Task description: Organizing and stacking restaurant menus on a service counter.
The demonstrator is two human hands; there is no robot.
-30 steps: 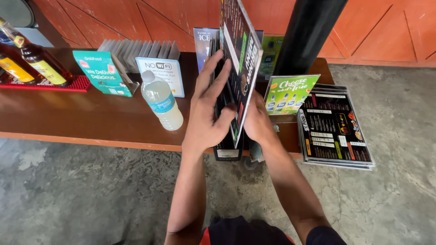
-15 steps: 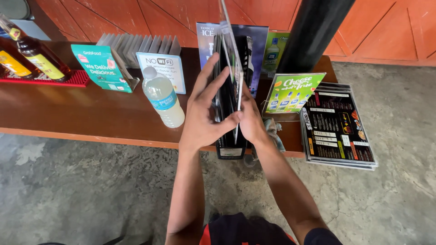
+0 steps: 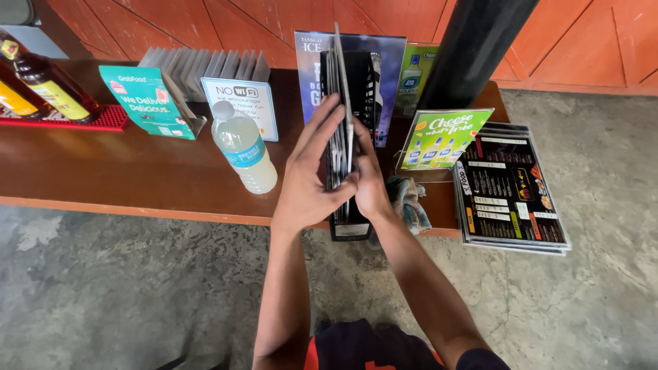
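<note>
Left of the fingers point(image 3: 322, 137) stand a white rectangular sign card point(image 3: 241, 106) and a teal tent card point(image 3: 145, 103); right, a green tent card point(image 3: 442, 139).

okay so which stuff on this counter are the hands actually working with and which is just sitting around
In use: left hand and right hand, pressing upright menu cards into the black rack.

Lying about: water bottle, menu stack, green sign, teal sign, rag, sauce bottles.
</note>
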